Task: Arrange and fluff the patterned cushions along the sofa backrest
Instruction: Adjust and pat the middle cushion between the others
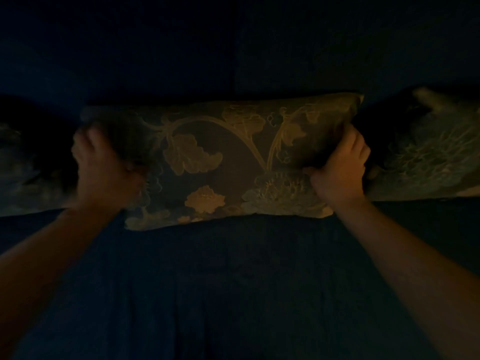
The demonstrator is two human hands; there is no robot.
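The scene is very dim. A dark blue sofa [207, 294] fills nearly the whole view: its seat spreads across the lower half and its backrest [233, 48] rises across the top, with a faint vertical seam just right of the middle. Three patterned cushions stand in a row where seat meets backrest. The middle cushion [220, 162] is the clearest, a wide one with pale leaves, curling stems and flowers on a darker ground; it leans against the backrest with its lower edge resting on the seat. The right cushion [428, 157] sits just beside it, showing a fine, feathery pale print, its near top corner blurred. The left cushion [20, 172] is mostly lost in shadow at the frame edge, so its pattern is hard to make out. Two bare forearms reach in from the bottom corners. The right hand [340, 170] is closed on the right edge of the middle cushion, thumb on the front face and fingers curled around behind the side. The left hand [104, 167] is at the cushion's left edge and heavily blurred; it seems to press or clutch the fabric there, but I cannot tell its exact grip.
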